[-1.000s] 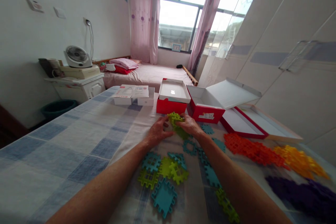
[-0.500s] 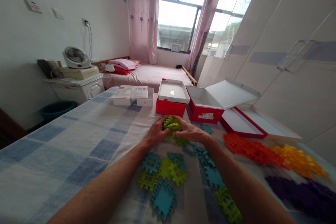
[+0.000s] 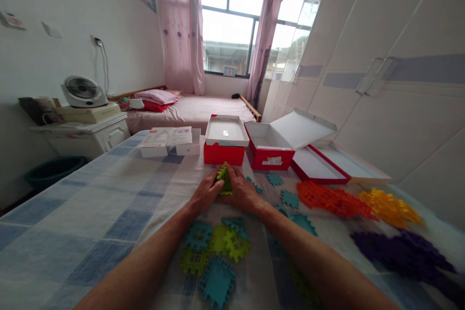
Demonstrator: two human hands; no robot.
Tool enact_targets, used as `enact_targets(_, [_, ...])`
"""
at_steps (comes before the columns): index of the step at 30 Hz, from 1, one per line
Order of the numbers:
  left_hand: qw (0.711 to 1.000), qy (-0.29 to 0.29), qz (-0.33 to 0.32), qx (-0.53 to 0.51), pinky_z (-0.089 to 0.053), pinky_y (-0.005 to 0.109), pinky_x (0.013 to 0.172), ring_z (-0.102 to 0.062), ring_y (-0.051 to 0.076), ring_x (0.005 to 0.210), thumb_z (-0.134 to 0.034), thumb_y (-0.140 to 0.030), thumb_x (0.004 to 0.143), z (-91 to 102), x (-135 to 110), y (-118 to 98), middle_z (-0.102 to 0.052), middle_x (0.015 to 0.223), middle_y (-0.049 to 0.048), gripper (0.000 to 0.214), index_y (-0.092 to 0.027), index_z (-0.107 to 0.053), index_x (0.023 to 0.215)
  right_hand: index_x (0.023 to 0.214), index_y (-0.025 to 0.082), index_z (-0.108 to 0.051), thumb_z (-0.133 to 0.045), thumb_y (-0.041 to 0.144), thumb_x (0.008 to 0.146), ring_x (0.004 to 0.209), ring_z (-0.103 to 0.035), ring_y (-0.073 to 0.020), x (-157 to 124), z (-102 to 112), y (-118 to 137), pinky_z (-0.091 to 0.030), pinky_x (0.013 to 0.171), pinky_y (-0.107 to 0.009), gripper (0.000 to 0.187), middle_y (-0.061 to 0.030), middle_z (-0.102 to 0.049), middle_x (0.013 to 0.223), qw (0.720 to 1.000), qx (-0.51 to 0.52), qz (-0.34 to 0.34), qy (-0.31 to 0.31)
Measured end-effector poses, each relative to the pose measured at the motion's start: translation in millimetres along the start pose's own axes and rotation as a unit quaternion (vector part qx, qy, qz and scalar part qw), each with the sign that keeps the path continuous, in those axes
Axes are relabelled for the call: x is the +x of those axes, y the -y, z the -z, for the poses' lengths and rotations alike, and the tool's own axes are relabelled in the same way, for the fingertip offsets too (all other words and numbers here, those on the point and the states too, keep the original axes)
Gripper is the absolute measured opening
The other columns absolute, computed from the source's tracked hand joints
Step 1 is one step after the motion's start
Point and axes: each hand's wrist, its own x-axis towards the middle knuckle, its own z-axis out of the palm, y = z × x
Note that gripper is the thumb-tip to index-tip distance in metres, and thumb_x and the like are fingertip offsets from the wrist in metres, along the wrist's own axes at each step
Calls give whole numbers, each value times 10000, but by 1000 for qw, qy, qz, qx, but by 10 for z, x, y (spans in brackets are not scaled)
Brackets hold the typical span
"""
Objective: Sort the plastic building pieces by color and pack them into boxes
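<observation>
My left hand (image 3: 204, 193) and my right hand (image 3: 242, 191) are pressed together around a stack of lime-green interlocking tiles (image 3: 224, 180) standing on edge on the checked tablecloth (image 3: 90, 203). Both hands have their fingers closed on the stack. Nearer to me lie loose teal and green tiles (image 3: 214, 247) between my forearms.
Two red boxes (image 3: 224, 154) (image 3: 269, 157) with white lids stand behind the hands, a flat open lid (image 3: 337, 167) to their right. Orange (image 3: 327, 198), yellow (image 3: 388, 206) and purple tiles (image 3: 399, 249) lie at the right. White boxes (image 3: 167, 138) sit far left. A bed and wardrobe stand behind.
The green tiles lay flat and spread under my hands; now both hands have gathered them into an upright stack. The camera has shifted slightly left.
</observation>
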Motion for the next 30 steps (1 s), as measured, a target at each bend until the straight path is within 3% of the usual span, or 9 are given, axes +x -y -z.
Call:
enact_targets(7, [999, -20, 41, -10, -308, 425, 1080, -487, 274, 1224, -502, -448, 762, 26, 31, -6, -560, 1306, 92, 557, -129, -567, 1215, 1373, 223, -273, -650, 294, 651, 1132, -502, -271, 30, -80, 68, -437, 866, -378, 818, -118, -473, 1298, 998, -45, -22, -42])
enact_targets(10, [998, -41, 48, 0, -365, 418, 1041, -530, 275, 1173, -537, -511, 751, 38, 30, -28, -612, 1240, 72, 542, -168, -592, 1167, 1365, 251, -261, -668, 336, 636, 1084, -532, -267, 40, -61, 54, -458, 839, -378, 839, -99, -474, 1280, 997, -47, -32, -57])
enact_targets(14, [998, -27, 50, 2, -411, 424, 995, -567, 296, 1116, -595, -564, 698, 58, 33, -10, -638, 1195, 79, 585, -169, -608, 1130, 1377, 314, -224, -639, 396, 684, 1059, -547, -267, 48, -40, 73, -474, 799, -385, 812, -81, -439, 1297, 996, -52, -21, -67])
enact_targets(19, [997, -24, 62, 34, -408, 430, 995, -572, 307, 1102, -601, -592, 684, 89, 32, 50, -663, 1152, 62, 569, -182, -644, 1076, 1266, 321, -402, -570, 436, 761, 970, -589, -235, 78, -69, 59, -475, 768, -341, 545, -46, -510, 1177, 995, -66, -20, -69])
enact_targets(24, [998, -26, 52, 29, -444, 418, 952, -604, 286, 1034, -561, -564, 729, 37, 0, -6, -677, 1078, 81, 520, -158, -629, 1047, 1120, 290, -522, -562, 394, 768, 918, -596, -189, 93, -69, 35, -452, 757, -279, 369, -19, -573, 1082, 995, -30, -33, -92])
enact_targets(28, [997, -47, 36, -49, -465, 380, 940, -577, 260, 1109, -620, -492, 709, -45, 4, -56, -581, 1238, 142, 670, -129, -461, 1250, 1039, 240, -568, -598, 313, 722, 876, -587, -170, 141, -12, 14, -435, 756, -260, 328, -20, -614, 995, 989, 39, -75, -124])
enact_targets(30, [997, -42, 20, -63, -443, 372, 971, -544, 246, 1158, -587, -473, 752, -53, 9, -62, -546, 1282, 145, 633, -134, -444, 1267, 972, 218, -588, -592, 289, 713, 849, -580, -156, 174, 10, -19, -434, 742, -246, 268, -8, -630, 927, 982, 104, -87, -134])
